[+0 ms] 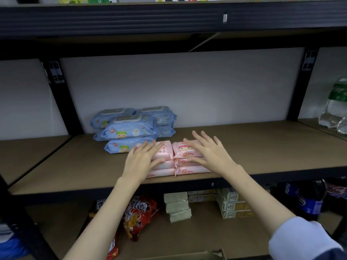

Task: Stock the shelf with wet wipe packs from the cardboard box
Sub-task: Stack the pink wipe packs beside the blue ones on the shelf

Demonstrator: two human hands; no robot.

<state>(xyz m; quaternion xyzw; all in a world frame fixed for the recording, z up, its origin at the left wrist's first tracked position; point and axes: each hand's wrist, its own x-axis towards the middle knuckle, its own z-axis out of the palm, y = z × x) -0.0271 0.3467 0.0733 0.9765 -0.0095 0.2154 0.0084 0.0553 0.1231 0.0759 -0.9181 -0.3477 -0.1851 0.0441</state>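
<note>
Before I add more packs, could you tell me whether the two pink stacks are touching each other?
Touching: the head view shows the left pink stack and right pink stack pressed side by side, no shelf visible between.

Right of the pink wipe packs (pixel 187 156) the shelf board (pixel 262 147) lies bare as far as the black upright (pixel 300 85). On the left, stacked blue wipe packs (pixel 131 126) block the back; bare board runs beside them.

Glossy plastic pink packs (pixel 185 150), matt fibreboard shelf (pixel 262 147)
</note>
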